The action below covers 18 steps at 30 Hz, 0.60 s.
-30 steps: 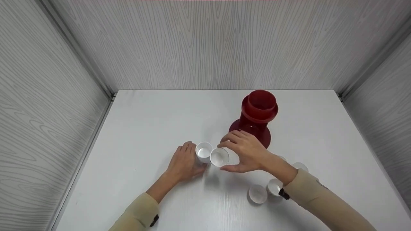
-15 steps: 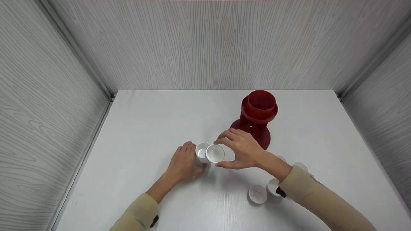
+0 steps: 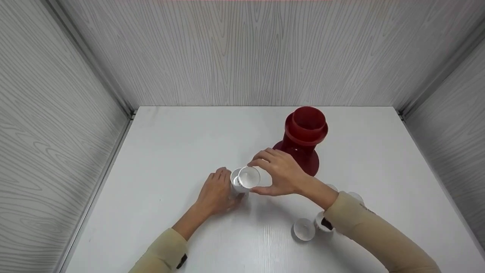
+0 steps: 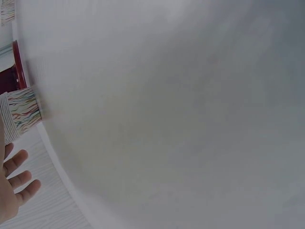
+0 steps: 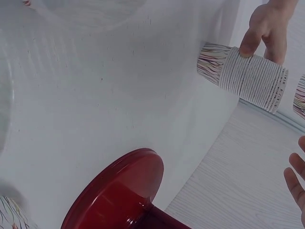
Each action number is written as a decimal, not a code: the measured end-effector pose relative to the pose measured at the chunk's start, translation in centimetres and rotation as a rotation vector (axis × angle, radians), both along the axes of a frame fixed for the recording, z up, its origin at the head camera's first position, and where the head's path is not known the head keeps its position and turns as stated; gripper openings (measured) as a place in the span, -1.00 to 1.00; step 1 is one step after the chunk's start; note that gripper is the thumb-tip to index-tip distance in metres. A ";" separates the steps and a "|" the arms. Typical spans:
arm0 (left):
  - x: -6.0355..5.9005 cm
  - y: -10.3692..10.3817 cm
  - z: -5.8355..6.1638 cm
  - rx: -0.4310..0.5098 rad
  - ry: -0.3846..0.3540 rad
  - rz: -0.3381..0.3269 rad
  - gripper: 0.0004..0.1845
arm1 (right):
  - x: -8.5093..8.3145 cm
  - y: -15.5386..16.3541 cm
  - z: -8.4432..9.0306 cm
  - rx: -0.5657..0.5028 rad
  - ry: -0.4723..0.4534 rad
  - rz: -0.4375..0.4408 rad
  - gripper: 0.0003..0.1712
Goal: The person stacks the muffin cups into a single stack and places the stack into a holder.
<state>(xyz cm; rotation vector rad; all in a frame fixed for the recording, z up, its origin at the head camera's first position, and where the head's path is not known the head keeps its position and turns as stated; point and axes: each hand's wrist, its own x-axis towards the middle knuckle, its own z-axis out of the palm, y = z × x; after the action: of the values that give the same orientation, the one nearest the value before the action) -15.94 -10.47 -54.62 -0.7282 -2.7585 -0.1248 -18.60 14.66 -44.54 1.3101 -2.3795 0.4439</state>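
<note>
From the head camera, a smooth white table [image 3: 170, 151] sits inside grey wood-grain walls. The left hand [image 3: 218, 191] rests on the table with its fingers curled round a small white paper cup [image 3: 235, 181] that stands upright. The right hand [image 3: 278, 172] pinches a second paper cup [image 3: 249, 177] between thumb and fingertips, tilted, its round open mouth facing the camera, its rim overlapping the standing cup's rim. Behind the right hand stands a glossy dark-red plastic stand [image 3: 303, 138] with a flared round base and a wide cylindrical top. Near the right sleeve [image 3: 363, 231], three more white cups [image 3: 304, 229] lie on the table, one partly hidden by the arm.

The left wrist view is mostly blurred white table surface. At the left edge shows part of a paper cup with thin coloured squiggly lines [image 4: 21, 114] and fine ribbing at one end, and below it the fingertips of a hand [image 4: 14, 183], spread and relaxed. A sliver of the red stand [image 4: 12, 71] shows behind.

In the right wrist view, the ribbed cup [image 5: 243, 76] appears as a tapered cylinder with fine horizontal ridges and coloured streaks at its narrow end, pressed by fingers [image 5: 264, 26] from above. The red stand's shiny disc base [image 5: 116, 195] fills the bottom. Other fingertips [image 5: 295, 179] show at the right edge.
</note>
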 end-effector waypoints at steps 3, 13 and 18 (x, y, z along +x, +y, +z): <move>0.0 0.0 0.0 -0.002 -0.011 0.003 -0.22 | -0.3 -0.2 0.0 0.006 -0.002 -0.004 -0.34; 0.0 -0.1 0.1 0.006 -0.024 -0.004 -0.22 | -0.8 -0.7 -0.2 0.039 -0.019 -0.025 -0.34; 0.0 -0.1 0.1 -0.009 -0.013 -0.009 -0.19 | -0.9 -0.9 -0.3 0.057 -0.024 -0.030 -0.33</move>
<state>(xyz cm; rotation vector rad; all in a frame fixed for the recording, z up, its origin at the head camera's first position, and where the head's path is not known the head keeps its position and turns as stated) -15.94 -10.60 -54.55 -0.7452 -2.7703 -0.1193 -19.53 13.74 -44.89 1.2994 -2.4447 0.3877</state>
